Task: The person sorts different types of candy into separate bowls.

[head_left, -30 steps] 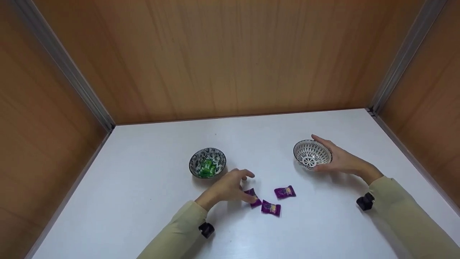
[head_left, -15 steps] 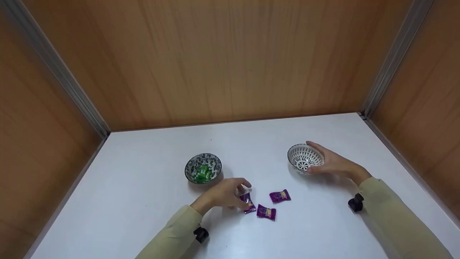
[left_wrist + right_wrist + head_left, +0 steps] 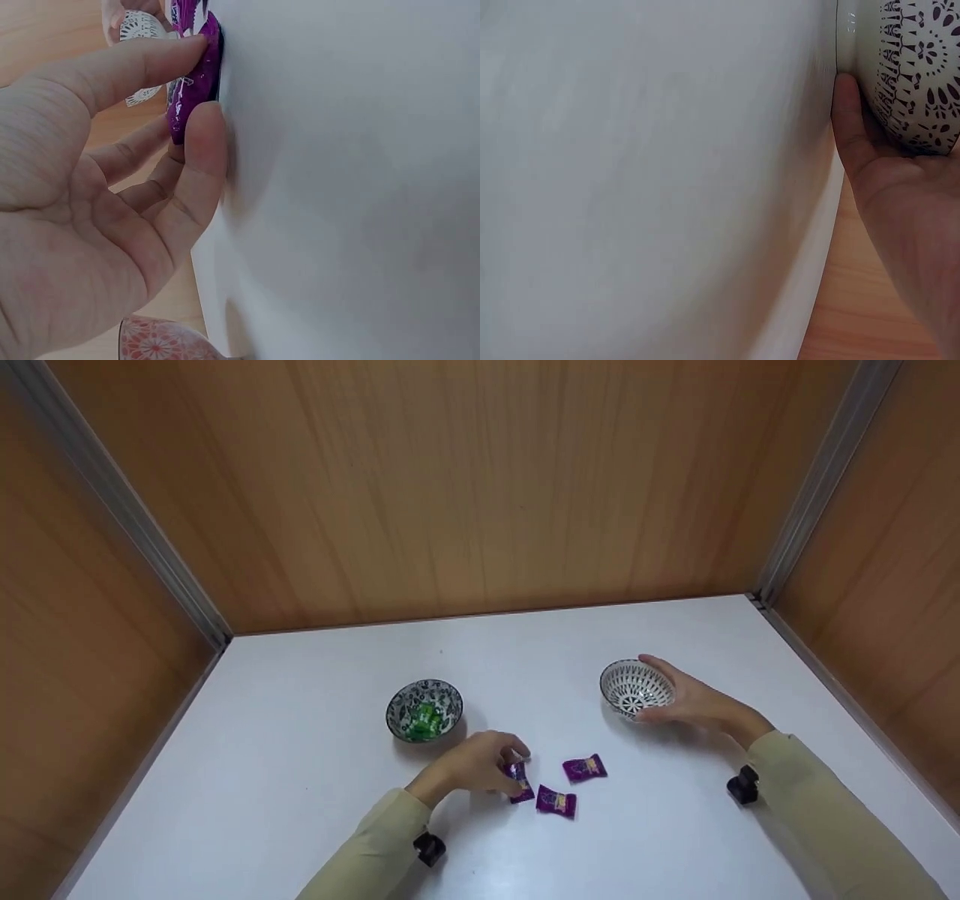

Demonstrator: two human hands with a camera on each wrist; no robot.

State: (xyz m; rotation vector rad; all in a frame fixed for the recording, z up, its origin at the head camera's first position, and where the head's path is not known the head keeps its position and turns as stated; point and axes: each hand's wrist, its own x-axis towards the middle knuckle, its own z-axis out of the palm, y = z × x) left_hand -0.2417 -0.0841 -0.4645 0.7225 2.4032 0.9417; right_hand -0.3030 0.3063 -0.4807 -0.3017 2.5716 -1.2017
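Observation:
My left hand (image 3: 480,761) has its thumb and bent fingers on either side of a purple wrapped candy (image 3: 523,785). In the left wrist view the thumb lies on the candy (image 3: 195,86), and a fingertip meets its lower end, close to the tabletop. Two more purple candies, a nearer one (image 3: 556,802) and a farther one (image 3: 585,769), lie to the right. At the right, my right hand (image 3: 697,703) holds a small white bowl (image 3: 634,684) with a dark pattern, thumb and fingers around its side. No candy shows inside this bowl.
A dark-patterned bowl (image 3: 448,701) with green wrapped candies (image 3: 425,724) stands left of the purple ones; its outside looks red and white in the left wrist view. Wooden panels (image 3: 480,487) border the white table (image 3: 300,735) at the back and sides.
The left fingers have closed in on the nearest purple candy. The right hand keeps its hold on the white bowl. The head view has shifted slightly.

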